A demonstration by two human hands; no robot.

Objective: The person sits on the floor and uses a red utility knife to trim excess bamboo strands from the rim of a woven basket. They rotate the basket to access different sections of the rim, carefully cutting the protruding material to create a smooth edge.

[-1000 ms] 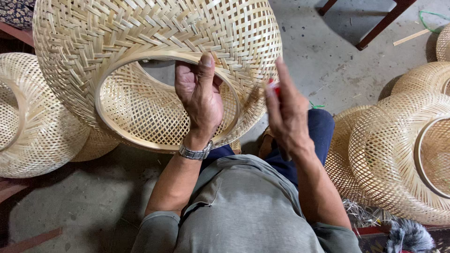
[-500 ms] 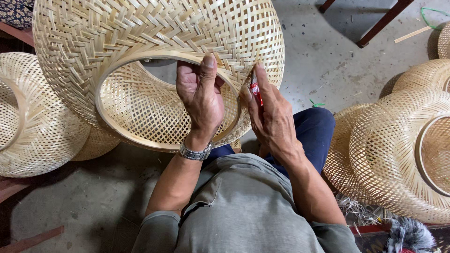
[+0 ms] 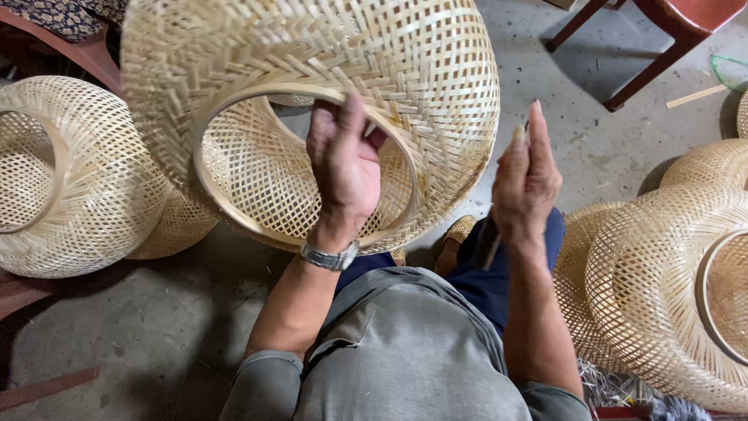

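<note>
Your right hand [image 3: 526, 183] has pulled off the woven bamboo basket [image 3: 312, 117], now just right of it.

Your left hand [image 3: 343, 168] grips the basket's hoop rim, fingers curled inside, basket held up ahead of your lap. Right hand: fingers straight, pinching a thin dark tool [image 3: 492, 238]. More baskets: one far left [image 3: 62, 175], a stack at right [image 3: 662, 281]. All hold nothing. Red chair [image 3: 662, 39] far right.

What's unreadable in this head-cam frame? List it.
- Small tool in the right hand: mostly hidden by the fingers, too small to identify.
- Left hand fingertips: curled behind the ring rim of the woven bamboo shade.
- Shade top: cut off by the frame edge.
- Chair: only legs and seat edge show.
</note>
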